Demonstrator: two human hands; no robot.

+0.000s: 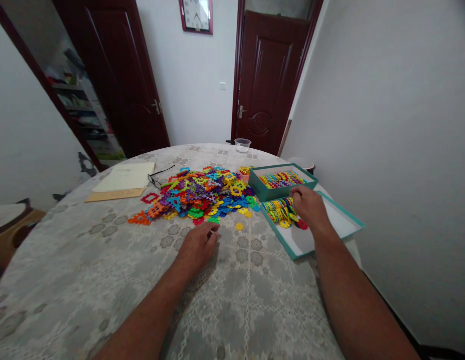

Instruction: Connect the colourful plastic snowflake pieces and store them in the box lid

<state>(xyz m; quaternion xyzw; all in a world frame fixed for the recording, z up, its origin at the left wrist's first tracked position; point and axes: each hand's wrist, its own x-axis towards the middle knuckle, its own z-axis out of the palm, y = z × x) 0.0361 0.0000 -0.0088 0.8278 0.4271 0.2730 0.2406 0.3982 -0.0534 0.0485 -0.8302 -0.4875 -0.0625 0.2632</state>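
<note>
A heap of coloured plastic snowflake pieces (200, 195) lies in the middle of the round table (105, 280). My left hand (198, 246) rests on the lace cloth just in front of the heap, fingers curled under, close to a single yellow piece (239, 226). My right hand (310, 208) reaches into the teal box lid (330, 230), fingers bent down onto a row of stacked pieces (279, 211) there. What the fingers grip is hidden. The teal box (283, 181) behind the lid holds more sorted pieces.
Black glasses (160, 176) and papers (124, 181) lie at the table's far left. A clear plastic cup (242, 145) stands at the far edge. A white wall runs close on the right. Two dark doors are behind the table.
</note>
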